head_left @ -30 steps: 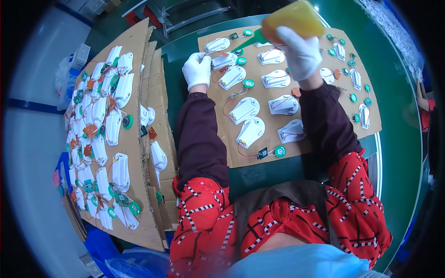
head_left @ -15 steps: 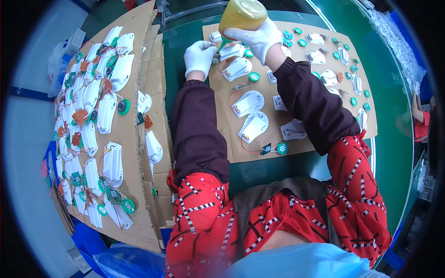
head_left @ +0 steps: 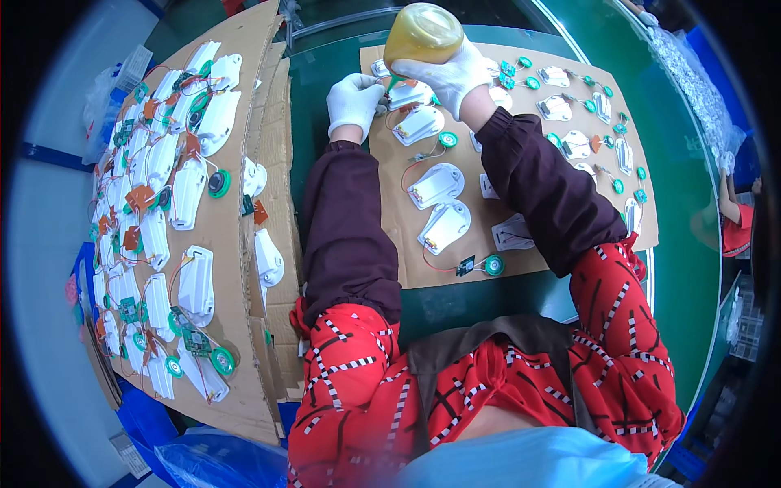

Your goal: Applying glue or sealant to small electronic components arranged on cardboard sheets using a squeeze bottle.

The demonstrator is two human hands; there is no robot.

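Note:
My right hand [head_left: 447, 77], in a white glove, grips a squeeze bottle [head_left: 427, 32] of yellowish liquid, tipped with its base up. The bottle's green nozzle [head_left: 394, 82] points down at a white plastic housing [head_left: 411, 95] on the cardboard. Close to the left of that nozzle is my left hand [head_left: 353, 104], also gloved, with its fingers closed at the housing's edge; a small greyish bit shows at the fingertips, too small to name. Nearer to me lie more white housings [head_left: 436, 185] with wires, a green-rimmed round speaker [head_left: 494, 264] and a small circuit board [head_left: 465, 266].
A cardboard sheet [head_left: 521, 281] bearing rows of parts covers the green table [head_left: 683, 268]. To my left, another cardboard sheet [head_left: 244, 358] is crowded with white housings, green boards and speakers. At the far right, another person's arm [head_left: 730, 203] reaches toward clear plastic bags [head_left: 700, 106].
The bottle and my right hand have shifted slightly, with the nozzle staying over the same housing. My left hand stays beside it, and the whole view has moved a little.

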